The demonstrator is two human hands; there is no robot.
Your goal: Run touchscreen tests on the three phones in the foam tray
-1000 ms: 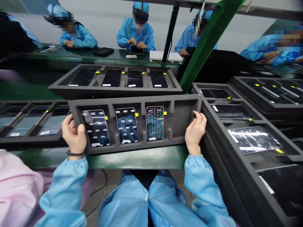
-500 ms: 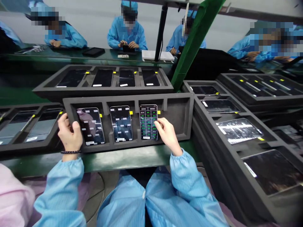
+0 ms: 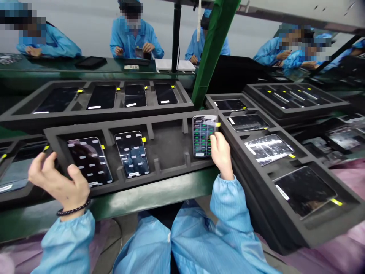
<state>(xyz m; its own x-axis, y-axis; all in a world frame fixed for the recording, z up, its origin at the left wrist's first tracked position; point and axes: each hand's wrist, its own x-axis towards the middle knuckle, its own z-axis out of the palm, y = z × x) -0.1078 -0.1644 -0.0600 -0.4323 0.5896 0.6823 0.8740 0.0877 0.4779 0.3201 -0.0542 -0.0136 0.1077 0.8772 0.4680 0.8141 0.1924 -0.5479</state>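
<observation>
We note one phone [image 3: 202, 139]: screen lit, green txt in a grid, white label at btm., yellow tab at upper R edge. We find it approx. upright at the R-end slot of a tray [image 3: 168, 146], dk. grey, 4 slots, face tilted toward us.

Right of centre in the frame, the green-lettered smartphone [image 3: 201, 140] before you shows a smooth, glossy, glass-like face against the matt, foam-like dark tray [image 3: 169, 146]. Below, your green workbench [image 3: 155, 193] has a smooth sheen, while your blue sleeve [image 3: 230, 201] at lower right is creased cloth.
</observation>
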